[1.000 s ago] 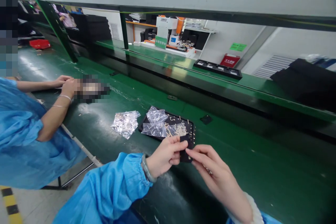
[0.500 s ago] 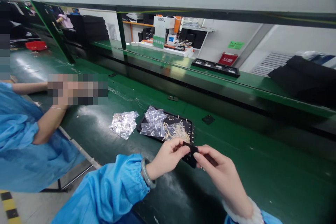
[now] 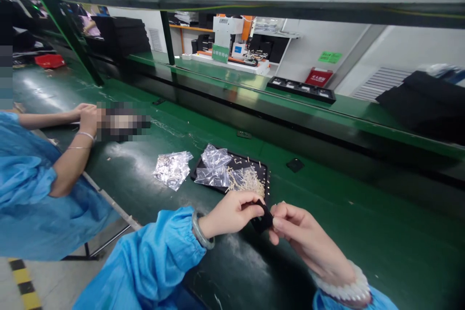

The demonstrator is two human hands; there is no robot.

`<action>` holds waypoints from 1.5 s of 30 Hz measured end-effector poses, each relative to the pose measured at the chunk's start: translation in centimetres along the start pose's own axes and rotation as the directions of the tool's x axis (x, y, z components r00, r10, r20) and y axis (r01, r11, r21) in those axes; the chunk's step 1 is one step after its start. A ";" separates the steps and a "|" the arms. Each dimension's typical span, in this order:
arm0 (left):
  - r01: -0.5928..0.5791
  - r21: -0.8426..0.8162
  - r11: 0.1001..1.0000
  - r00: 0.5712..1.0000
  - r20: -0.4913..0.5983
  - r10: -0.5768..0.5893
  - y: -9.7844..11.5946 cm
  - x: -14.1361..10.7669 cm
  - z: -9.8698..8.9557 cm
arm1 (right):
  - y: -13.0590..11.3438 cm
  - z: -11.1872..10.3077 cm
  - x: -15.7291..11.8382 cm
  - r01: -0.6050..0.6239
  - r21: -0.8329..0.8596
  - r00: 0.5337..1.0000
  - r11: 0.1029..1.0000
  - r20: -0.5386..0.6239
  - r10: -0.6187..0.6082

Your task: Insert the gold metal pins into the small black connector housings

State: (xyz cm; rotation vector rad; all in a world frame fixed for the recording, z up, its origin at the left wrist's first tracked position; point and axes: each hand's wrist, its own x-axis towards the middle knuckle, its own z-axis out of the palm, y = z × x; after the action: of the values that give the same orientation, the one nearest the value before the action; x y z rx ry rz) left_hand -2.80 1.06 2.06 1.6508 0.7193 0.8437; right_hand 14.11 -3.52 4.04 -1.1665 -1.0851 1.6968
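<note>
Black part [image 3: 260, 223] is at the near side of the black tray [image 3: 245, 163], pinched by the left hand [image 3: 232, 212]. Right hand [image 3: 301, 233] fingertips sit narrow at its edge, grip undetermined; a firm left pinch should limit tilting.

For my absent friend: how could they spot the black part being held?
On the green bench, find the black tray bearing clear bags. Nearer the camera, the left hand grips the black part. Unlike the black piece right of the tray, it's held.
</note>
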 end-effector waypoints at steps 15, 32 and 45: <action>-0.222 0.330 0.917 0.974 0.117 0.193 0.6 -0.3 -0.9 | -0.1 -0.8 -0.1 -0.028 -0.167 0.995 0.986 0.087 0.043; -0.330 0.441 0.835 0.944 0.181 0.277 0.5 -0.4 -0.9 | -0.2 -0.2 -0.1 -0.035 -0.084 0.996 0.996 0.085 0.042; -0.114 0.060 0.992 0.993 -0.028 0.116 -0.8 0.0 0.3 | 0.0 -0.2 0.0 -0.072 0.133 0.997 0.988 0.044 0.066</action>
State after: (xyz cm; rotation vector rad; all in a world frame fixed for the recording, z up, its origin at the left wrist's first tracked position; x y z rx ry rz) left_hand -2.56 1.08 1.23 1.7478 0.6807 0.9405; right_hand 14.27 -3.49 4.02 -1.1003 -0.9473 1.8239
